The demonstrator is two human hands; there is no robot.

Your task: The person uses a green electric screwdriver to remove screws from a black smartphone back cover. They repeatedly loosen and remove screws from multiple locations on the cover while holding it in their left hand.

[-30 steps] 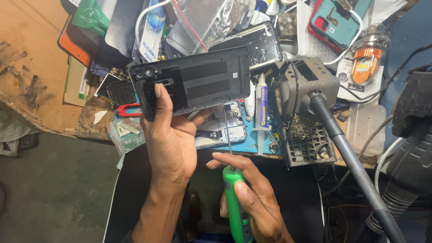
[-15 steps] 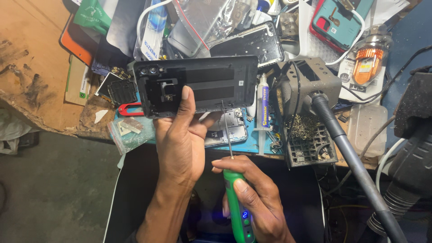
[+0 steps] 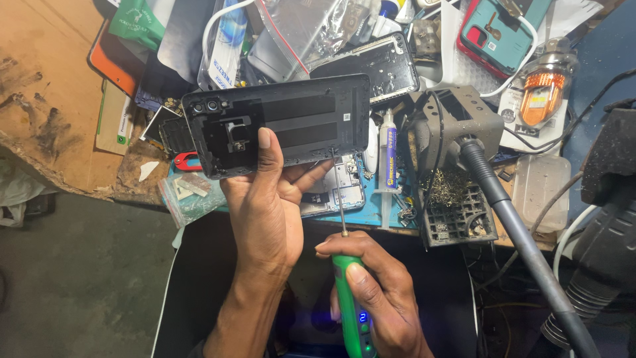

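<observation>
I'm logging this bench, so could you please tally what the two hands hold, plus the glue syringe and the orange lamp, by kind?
Black phone back covers, in the left hand: 1
Green screwdrivers, in the right hand: 1
Glue syringes: 1
Orange lamps: 1
Total: 4

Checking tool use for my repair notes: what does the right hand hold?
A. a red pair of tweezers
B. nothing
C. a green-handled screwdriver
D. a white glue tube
C: the right hand grips a green-handled screwdriver, its thin shaft pointing up toward the black phone back cover held by the left hand.
</observation>
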